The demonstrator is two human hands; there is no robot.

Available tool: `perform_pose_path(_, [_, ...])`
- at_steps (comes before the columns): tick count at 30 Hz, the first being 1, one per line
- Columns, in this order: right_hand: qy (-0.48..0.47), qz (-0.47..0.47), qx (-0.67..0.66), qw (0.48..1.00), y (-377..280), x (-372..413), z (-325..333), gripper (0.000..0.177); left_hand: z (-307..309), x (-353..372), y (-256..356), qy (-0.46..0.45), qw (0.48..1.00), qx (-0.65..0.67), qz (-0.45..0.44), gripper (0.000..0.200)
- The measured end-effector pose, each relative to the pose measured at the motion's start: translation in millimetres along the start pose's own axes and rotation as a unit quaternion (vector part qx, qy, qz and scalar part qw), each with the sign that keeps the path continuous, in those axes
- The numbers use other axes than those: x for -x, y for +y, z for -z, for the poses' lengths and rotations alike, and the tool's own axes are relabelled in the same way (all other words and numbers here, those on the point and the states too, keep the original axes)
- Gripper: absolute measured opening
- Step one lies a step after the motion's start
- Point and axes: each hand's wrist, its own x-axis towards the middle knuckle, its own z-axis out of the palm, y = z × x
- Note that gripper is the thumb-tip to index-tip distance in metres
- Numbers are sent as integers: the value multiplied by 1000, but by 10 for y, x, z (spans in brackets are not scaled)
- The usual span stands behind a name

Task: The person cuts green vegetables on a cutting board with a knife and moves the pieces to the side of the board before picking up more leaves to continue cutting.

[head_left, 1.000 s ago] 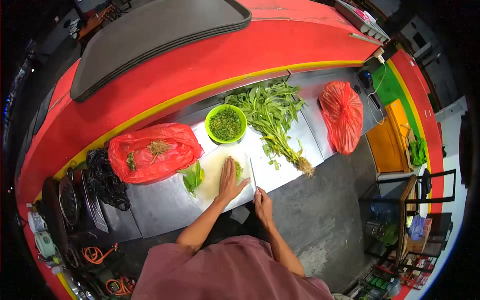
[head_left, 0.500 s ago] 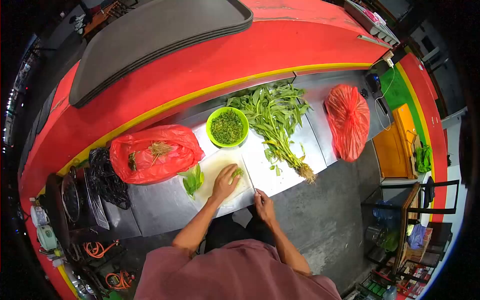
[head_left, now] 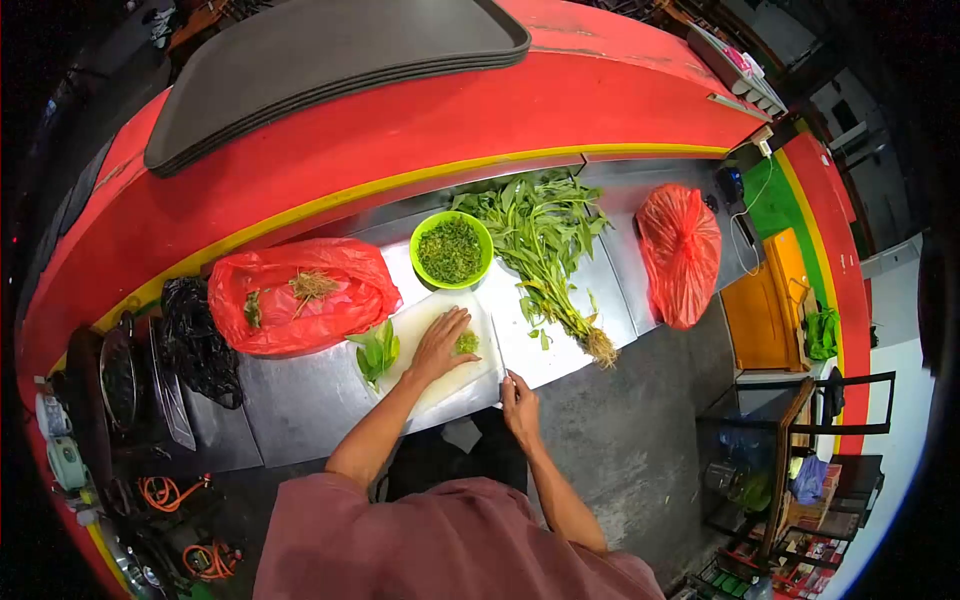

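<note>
Greens (head_left: 466,343) lie heaped against the left hand (head_left: 438,347), now cupped, no longer flat. Right hand (head_left: 520,402) grips the knife (head_left: 501,353).

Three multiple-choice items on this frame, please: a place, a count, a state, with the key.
1. Where is the green bowl? A. on the floor B. on the counter beyond the board C. in a red bag
2. How many red bags lie on the counter? A. one B. two C. four
3. What is the right hand doing? A. gripping a knife B. resting in the bowl C. lying open on the floor
Key: 1 B, it stands past the board's far edge; 2 B, one left of the board, one far right; 3 A, fingers closed on the handle.
</note>
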Motion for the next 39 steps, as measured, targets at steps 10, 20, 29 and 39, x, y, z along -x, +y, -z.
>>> perform_pose_path(10, [12,56,45,997,302,133,-352,44,175,100,112,-62,997,25,-33,128])
perform_pose_path(20, [82,30,-69,994,281,371,-503,45,27,49,125,1,1000,-7,17,87])
perform_pose_path(29, [57,30,-62,996,65,372,-761,43,62,209,162,100,985,116,74,49])
perform_pose_path(39, [-110,-132,-354,920,-306,366,-241,31,269,436,809,105,988,113,-19,44])
